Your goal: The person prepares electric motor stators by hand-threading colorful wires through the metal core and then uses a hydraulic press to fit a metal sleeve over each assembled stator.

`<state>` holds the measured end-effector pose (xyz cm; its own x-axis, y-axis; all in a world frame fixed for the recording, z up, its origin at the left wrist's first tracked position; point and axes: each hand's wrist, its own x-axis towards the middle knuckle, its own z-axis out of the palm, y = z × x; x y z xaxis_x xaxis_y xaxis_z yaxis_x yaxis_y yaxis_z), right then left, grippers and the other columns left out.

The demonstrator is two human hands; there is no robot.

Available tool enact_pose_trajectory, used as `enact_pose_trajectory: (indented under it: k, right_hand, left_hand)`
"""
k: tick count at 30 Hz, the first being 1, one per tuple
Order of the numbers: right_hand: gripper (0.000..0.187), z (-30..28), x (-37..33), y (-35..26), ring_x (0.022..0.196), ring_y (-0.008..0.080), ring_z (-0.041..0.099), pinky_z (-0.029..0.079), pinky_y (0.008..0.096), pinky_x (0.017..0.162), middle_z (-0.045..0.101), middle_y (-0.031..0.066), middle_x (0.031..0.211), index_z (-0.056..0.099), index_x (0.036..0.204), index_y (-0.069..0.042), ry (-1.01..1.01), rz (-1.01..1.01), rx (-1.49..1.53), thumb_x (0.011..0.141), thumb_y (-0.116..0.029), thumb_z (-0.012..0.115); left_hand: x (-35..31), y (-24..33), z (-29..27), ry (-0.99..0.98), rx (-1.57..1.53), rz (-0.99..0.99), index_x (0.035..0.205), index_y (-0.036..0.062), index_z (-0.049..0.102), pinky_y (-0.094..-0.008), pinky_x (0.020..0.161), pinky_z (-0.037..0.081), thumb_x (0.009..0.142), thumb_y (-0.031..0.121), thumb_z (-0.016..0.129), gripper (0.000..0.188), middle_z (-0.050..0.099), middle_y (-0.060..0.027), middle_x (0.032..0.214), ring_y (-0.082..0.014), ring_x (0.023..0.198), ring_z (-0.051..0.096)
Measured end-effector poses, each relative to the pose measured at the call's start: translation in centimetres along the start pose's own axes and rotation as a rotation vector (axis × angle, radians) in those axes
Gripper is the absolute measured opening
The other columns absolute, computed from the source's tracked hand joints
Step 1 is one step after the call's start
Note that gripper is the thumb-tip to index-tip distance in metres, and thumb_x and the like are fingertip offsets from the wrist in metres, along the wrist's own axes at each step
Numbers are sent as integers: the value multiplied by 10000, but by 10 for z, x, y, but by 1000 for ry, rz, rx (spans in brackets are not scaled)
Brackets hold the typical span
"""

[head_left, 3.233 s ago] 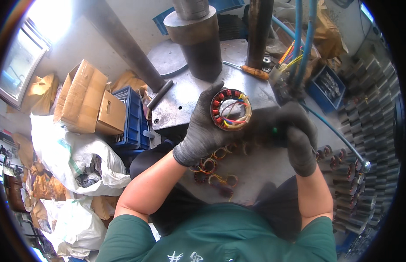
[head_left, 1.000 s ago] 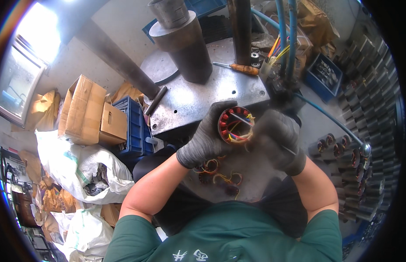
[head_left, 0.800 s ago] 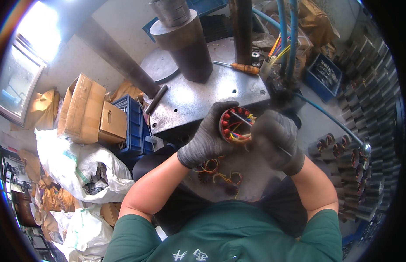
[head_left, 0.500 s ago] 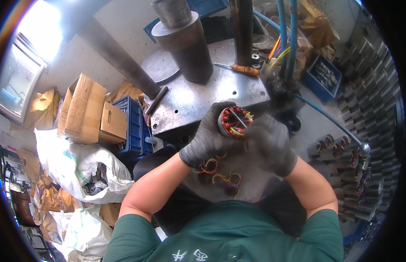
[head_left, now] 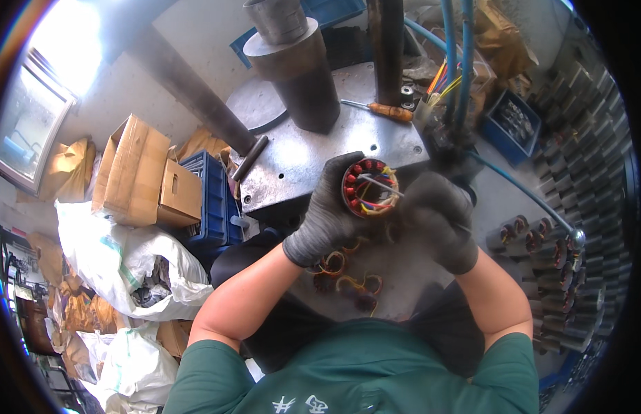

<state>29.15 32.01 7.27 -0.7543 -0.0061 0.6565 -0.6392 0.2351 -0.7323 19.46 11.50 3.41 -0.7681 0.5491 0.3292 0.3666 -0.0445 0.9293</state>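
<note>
My left hand, in a grey glove, is wrapped round a motor stator. The stator is a short round cylinder with its open end facing up, red coil ends round the rim and yellow, blue and red wires at its right side. My right hand, in a matching glove, is closed on a thin metal rod. The rod's shaft slants across the stator's opening; its other end is hidden in the glove. Both hands are just in front of the press table's near edge.
A steel press bed lies ahead, bearing a wooden-handled screwdriver and a dark bar. Stators with wires lie below my hands. Metal cylinders stack at right. Cardboard boxes, a blue crate and white sacks stand left.
My right hand has shifted a little to the right and down, and the rod now lies flatter across the opening. The stator has tilted slightly in my left hand.
</note>
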Motion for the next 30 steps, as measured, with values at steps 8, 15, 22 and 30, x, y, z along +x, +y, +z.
enact_pose_trajectory:
  k: [8, 15, 22, 30]
  right_hand:
    - [165, -4, -3, -11, 742, 139, 612, 507, 295, 705, 646, 57, 834, 677, 996, 6, -47, 266, 322, 959, -151, 641]
    - [178, -6, -2, -10, 750, 127, 606, 502, 295, 689, 637, 51, 802, 679, 993, 14, -62, 265, 312, 941, -149, 629]
    - [144, -2, -5, -17, 762, 136, 622, 525, 313, 709, 653, 61, 822, 681, 995, 13, -33, 403, 354, 950, -107, 617]
    - [108, 0, -1, -27, 743, 167, 657, 548, 323, 705, 665, 97, 838, 677, 992, 11, -50, 404, 196, 953, -56, 602]
  left_hand:
    - [2, -6, -1, -83, 214, 210, 1497, 74, 369, -399, 1111, 506, 656, 211, 1017, 1070, 567, -125, 1371, -247, 1274, 604]
    - [3, -2, -2, -110, 251, 219, 1501, 81, 375, -403, 1108, 507, 654, 203, 1014, 1068, 568, -120, 1365, -248, 1279, 599]
    - [3, 2, 0, -113, 309, 238, 1500, 92, 403, -404, 1105, 506, 632, 211, 1024, 1074, 555, -118, 1360, -252, 1267, 596]
    - [3, 2, 1, -122, 349, 225, 1496, 107, 429, -398, 1104, 507, 653, 211, 1011, 1030, 528, -119, 1345, -256, 1266, 588]
